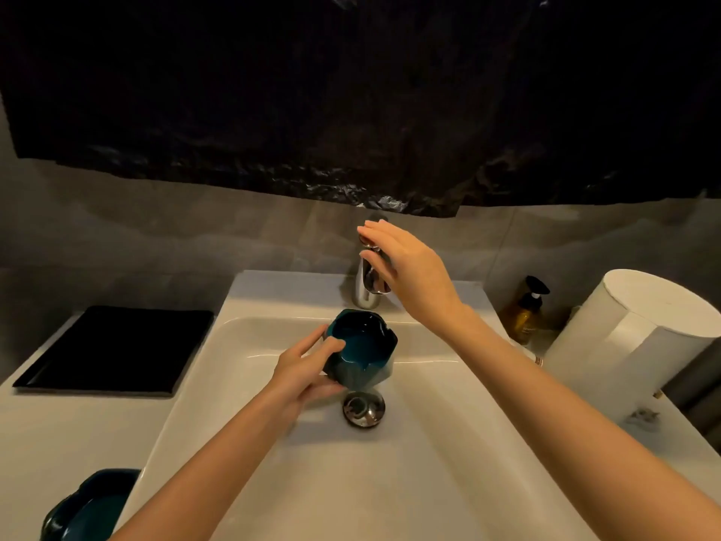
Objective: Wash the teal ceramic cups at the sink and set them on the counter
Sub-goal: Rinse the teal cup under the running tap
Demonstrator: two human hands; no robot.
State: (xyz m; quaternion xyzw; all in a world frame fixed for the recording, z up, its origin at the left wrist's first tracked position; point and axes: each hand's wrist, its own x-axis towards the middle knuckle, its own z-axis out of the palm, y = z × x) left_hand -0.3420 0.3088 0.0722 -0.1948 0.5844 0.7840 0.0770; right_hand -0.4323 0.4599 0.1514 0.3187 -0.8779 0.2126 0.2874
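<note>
The step in hand seemed to be the opening of the water. The left hand (308, 369) held the teal cup (361, 347) over the sink (273, 443), at 12 o'clock from the drain plug (363, 408) and just below the faucet (366, 290). Its fingers were curled around the cup's wall, with the thumb on the rim. The right hand (405, 267) lay on the faucet handle with fingers straight and close together. No stream of water was visible, so I judge that the rinsing had not begun. The next move calls for lifting or turning the handle while the cup's mouth stays under the spout. A second cup (91, 505) stood on the counter at 7 o'clock from the sink, cut off by the picture's edge. The right hand hid most of the handle, so I cannot tell its position, nor whether the thumb hooked under it. The light was dim, and the inside of the held cup was hard to read: wet or dry, I cannot say. At 2 o'clock a soap bottle (524, 310) stood partly in shadow.
</note>
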